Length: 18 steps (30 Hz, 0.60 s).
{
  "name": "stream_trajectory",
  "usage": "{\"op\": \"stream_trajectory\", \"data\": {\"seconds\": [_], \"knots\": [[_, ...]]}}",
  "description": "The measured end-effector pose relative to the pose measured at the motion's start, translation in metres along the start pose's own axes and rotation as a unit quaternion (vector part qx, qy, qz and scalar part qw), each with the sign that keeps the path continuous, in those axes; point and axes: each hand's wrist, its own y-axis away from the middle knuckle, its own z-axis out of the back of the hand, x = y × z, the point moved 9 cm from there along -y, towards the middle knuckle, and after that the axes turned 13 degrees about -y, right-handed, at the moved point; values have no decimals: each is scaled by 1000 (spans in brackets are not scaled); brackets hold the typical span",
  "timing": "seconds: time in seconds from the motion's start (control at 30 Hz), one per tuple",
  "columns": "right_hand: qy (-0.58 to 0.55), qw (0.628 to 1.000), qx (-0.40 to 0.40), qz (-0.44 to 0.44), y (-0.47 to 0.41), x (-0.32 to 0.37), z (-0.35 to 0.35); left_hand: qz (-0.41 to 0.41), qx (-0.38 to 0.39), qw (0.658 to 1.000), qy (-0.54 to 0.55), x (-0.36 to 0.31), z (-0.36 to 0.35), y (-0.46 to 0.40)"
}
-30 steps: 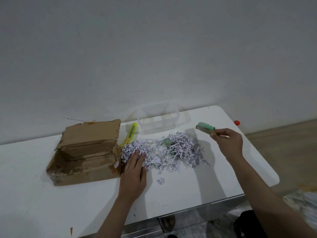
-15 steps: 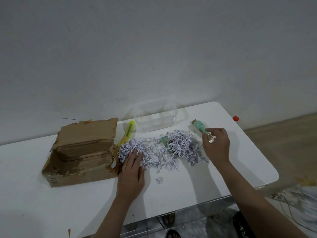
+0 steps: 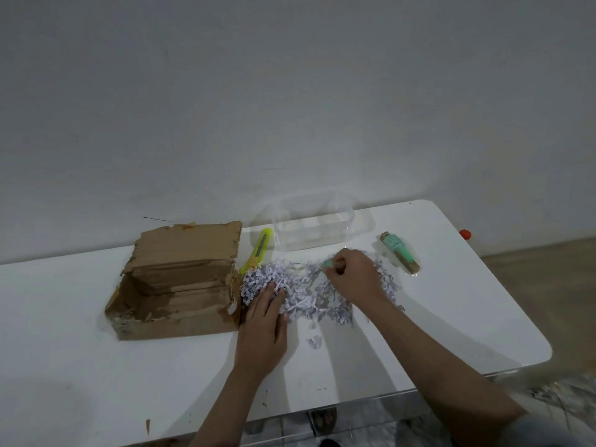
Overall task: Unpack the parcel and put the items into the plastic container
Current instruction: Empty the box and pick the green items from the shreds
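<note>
An open brown cardboard parcel [image 3: 180,282] lies on its side at the left of the white table [image 3: 451,317]. Shredded white paper [image 3: 309,298] is heaped beside it. My left hand [image 3: 264,324] rests flat, fingers spread, on the left part of the heap. My right hand [image 3: 351,275] is closed in the heap on a small green item [image 3: 327,263], mostly hidden. A green tube with brown ends [image 3: 400,251] lies on the table, right of the heap. The clear plastic container [image 3: 312,227] stands behind the heap, near the wall.
A yellow-green box cutter [image 3: 258,250] lies between the parcel and the container. A scrap of shredded paper [image 3: 314,341] sits in front of the heap. A small red object [image 3: 465,234] shows past the table's right edge, low on the floor.
My right hand has set the green tube down on the table to the right and moved left into the shredded paper, closing on another green item. My left hand has stayed put.
</note>
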Motion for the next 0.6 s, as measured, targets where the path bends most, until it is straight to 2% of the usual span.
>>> {"op": "stream_trajectory", "data": {"seconds": [0.2,0.6], "knots": [[61,996,39,-57,-9,-3,-9,3,2,1000,2,1,0,0],[-101,991,8,-83,9,14,35,18,4,1000,1,3,-1,-1]]}}
